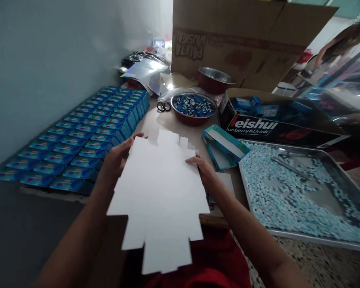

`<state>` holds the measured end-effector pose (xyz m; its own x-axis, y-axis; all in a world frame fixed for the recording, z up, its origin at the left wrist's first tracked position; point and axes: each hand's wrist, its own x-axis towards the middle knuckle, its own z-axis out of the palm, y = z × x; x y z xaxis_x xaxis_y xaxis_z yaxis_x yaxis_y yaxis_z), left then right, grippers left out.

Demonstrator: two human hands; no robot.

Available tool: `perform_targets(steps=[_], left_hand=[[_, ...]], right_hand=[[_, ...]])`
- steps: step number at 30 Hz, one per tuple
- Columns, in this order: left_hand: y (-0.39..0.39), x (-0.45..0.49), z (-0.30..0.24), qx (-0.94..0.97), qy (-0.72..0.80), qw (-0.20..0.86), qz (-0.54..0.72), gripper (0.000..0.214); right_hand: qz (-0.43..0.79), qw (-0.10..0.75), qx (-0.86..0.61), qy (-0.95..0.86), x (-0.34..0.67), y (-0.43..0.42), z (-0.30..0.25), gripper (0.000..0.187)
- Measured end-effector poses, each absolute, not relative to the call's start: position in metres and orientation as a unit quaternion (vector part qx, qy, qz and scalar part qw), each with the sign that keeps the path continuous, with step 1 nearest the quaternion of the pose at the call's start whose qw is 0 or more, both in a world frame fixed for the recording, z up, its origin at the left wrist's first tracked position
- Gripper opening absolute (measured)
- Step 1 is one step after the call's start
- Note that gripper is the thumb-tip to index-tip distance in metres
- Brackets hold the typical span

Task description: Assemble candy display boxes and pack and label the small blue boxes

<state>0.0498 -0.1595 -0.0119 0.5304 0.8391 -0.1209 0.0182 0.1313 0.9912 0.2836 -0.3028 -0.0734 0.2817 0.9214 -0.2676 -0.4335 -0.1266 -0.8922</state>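
Smooth white card (160, 184) — flat, tabbed, square-notched

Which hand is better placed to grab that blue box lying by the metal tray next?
Likely the right hand: it's closer to the blue box; the left hand is across the white cardboard both hold.

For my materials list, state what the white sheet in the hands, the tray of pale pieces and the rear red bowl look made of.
White sheet: probably thin cardboard, matte, judging by its crisp-cut flaps. Tray: apparently metal, grey, its rim faintly shiny. Rear bowl: likely metal, red outside, with a glossy silvery inside.
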Motion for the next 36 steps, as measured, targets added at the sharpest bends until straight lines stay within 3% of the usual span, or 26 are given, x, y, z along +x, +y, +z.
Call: perform_targets(steps=[4,6,10,13,15,19,22,28,30,33,36], left_hand=[[-0.218,0.049,-0.042,0.502,0.389,0.678,0.369,0.055],[-0.239,0.058,-0.061,0.456,0.415,0.689,0.381,0.051],[-0.259,0.075,-0.086,0.442,0.452,0.691,0.351,0.049],[-0.260,0.079,-0.093,0.527,0.451,0.641,0.328,0.049],[-0.259,0.079,-0.096,0.574,0.440,0.611,0.322,0.044],[-0.262,0.085,-0.101,0.556,0.463,0.586,0.365,0.033],[-0.269,0.096,-0.102,0.527,0.469,0.571,0.420,0.037],[-0.275,0.113,-0.096,0.556,0.505,0.528,0.396,0.036],[-0.276,0.116,-0.096,0.558,0.517,0.513,0.398,0.026],[-0.275,0.115,-0.098,0.534,0.527,0.524,0.403,0.011],[-0.273,0.112,-0.099,0.540,0.511,0.547,0.385,0.022]], right_hand=[[0.529,0.574,-0.557,-0.283,0.280,-0.321,-0.077,0.061],[0.496,0.529,-0.583,-0.366,0.282,-0.331,-0.078,0.056],[0.319,0.355,-0.697,-0.535,0.276,-0.344,-0.075,0.025],[0.191,0.201,-0.778,-0.565,0.264,-0.347,-0.072,0.029],[0.165,0.151,-0.796,-0.562,0.258,-0.346,-0.074,0.031],[0.173,0.187,-0.790,-0.557,0.256,-0.343,-0.082,0.024],[0.144,0.226,-0.787,-0.556,0.254,-0.343,-0.087,0.023],[0.145,0.302,-0.777,-0.532,0.251,-0.350,-0.094,0.050],[0.169,0.319,-0.750,-0.555,0.257,-0.352,-0.094,0.055],[0.216,0.297,-0.713,-0.598,0.274,-0.349,-0.087,0.050],[0.300,0.237,-0.667,-0.640,0.290,-0.337,-0.072,0.042]])
